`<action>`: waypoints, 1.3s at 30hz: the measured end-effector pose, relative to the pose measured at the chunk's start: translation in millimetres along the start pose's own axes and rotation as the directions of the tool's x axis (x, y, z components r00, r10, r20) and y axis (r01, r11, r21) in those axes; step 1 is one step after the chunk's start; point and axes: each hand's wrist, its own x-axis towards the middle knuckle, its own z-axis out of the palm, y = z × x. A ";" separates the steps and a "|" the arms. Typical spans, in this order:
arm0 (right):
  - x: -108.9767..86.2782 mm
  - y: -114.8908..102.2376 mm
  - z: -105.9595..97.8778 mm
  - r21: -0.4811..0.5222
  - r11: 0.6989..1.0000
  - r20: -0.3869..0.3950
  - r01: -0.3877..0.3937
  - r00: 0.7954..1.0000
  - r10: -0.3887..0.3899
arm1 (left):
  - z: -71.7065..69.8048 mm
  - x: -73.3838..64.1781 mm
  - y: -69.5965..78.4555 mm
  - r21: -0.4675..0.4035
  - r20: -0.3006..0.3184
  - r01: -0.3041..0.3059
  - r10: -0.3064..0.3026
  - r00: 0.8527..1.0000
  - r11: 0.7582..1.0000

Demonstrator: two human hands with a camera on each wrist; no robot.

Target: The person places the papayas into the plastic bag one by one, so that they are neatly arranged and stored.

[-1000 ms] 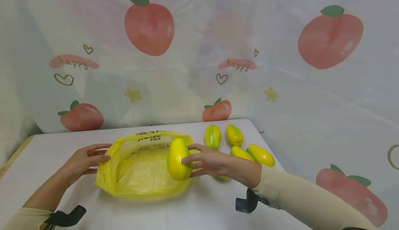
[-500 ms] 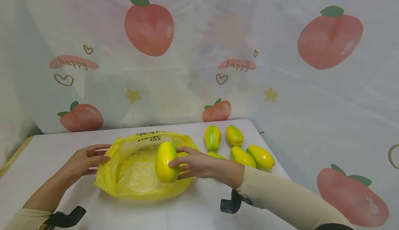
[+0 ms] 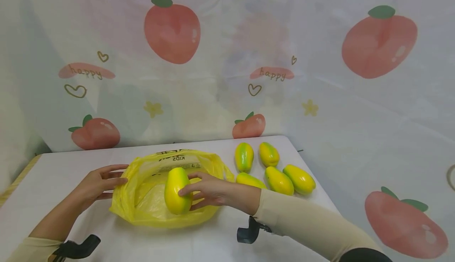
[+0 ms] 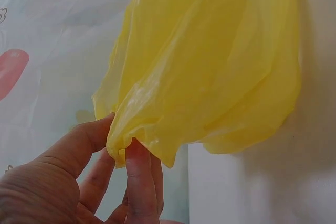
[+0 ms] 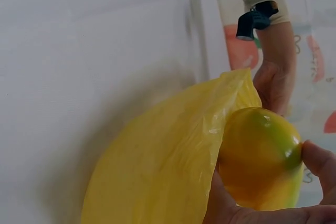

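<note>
A yellow plastic bag [image 3: 209, 214] lies on the white table with its mouth spread toward me. My left hand [image 3: 97, 183] pinches the bag's left edge; the left wrist view shows thumb and fingers [image 4: 139, 182] on the bunched film. In my right hand [image 3: 209, 191] is a glossy yellow-green papaya [image 3: 176, 191], held upright between thumb and fingers in front of the bag's opening. The right wrist view has this papaya [image 5: 260, 156] right beside the bag's rim [image 5: 215, 124], with the fingers partly hidden behind the film.
Several more papayas [image 3: 279, 181] lie on the right of the table [image 3: 160, 250], one close to the bag's right side. A patterned fabric backdrop [image 3: 213, 96] rises behind the table. Black mounts [image 3: 249, 232] stick out from both wrists.
My right hand has carried the papaya leftward and slightly down across the front of the bag's mouth. The left hand keeps its place on the bag's edge.
</note>
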 end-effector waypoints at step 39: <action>53.0 12.1 45.4 -0.039 0.998 -0.051 -0.039 0.998 0.037 | 8.1 0.2 4.0 0.010 -0.034 -0.027 0.027 0.999 1.000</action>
